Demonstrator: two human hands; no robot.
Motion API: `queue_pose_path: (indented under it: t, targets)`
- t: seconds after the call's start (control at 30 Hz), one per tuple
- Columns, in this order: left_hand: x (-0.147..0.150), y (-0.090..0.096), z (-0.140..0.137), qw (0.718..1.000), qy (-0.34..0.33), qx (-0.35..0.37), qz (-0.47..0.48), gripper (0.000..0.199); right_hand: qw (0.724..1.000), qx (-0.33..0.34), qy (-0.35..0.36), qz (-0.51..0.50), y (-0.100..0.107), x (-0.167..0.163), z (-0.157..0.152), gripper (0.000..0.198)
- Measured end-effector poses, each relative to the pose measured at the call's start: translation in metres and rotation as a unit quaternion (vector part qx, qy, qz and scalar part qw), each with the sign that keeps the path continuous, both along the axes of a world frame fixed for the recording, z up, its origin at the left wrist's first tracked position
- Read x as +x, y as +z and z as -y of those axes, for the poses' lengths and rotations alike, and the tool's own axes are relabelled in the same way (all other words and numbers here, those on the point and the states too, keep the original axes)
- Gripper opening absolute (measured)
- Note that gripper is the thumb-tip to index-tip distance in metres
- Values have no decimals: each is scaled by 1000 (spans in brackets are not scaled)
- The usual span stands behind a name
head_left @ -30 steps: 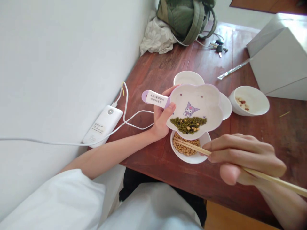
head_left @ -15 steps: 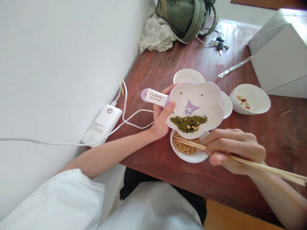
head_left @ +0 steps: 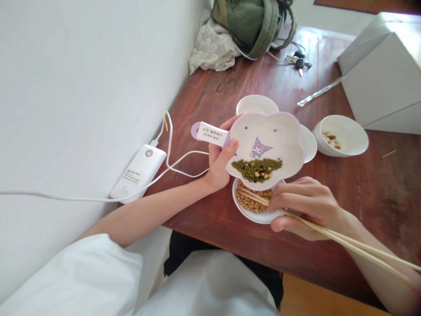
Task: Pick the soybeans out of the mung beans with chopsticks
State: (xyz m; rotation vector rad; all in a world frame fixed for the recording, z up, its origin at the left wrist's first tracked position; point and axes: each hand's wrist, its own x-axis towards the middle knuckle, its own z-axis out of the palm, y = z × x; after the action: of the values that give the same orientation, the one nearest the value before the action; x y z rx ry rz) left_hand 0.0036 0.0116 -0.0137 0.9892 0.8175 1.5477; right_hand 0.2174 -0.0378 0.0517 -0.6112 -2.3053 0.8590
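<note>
Right hand (head_left: 302,208) has slid down chopsticks (head_left: 322,230), closed around them nearer the tips; probably finer control. Tips among yellow beans (head_left: 253,204), bowl (head_left: 263,218) at 6 o'clock from dish (head_left: 286,140). Left hand (head_left: 221,169) grips dish, 9 o'clock; green beans (head_left: 249,169) at its 6.

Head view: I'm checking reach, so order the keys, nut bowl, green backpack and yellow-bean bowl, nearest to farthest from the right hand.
1. Yellow-bean bowl, just left of the right hand
2. Nut bowl, farther back, to its right
3. Keys, farther back still
4. Green backpack, at the back, left of them
</note>
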Motion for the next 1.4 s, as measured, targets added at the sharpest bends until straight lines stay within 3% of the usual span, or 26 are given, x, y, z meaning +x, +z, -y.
queue_pose_path:
  t: [0.1,0.3,0.53,0.83,1.4]
  targets:
    - [0,0,0,1000,1,-17,-6,41,1000,19,8,-13,-1,0,1,29]
    - [-1,-1,1,1000,-2,-27,0,51,999,-34,11,-33,-3,-2,-4,33]
    - [-1,1,1,999,-8,-31,-5,53,998,-27,-35,-38,-4,-1,-2,27]
    - [-1,-5,-2,1000,-4,5,-15,46,996,-10,-90,-6,12,2,-8,25]
    - [-1,-2,-2,1000,-8,-16,-11,47,997,24,-67,-40,0,-3,-2,25]
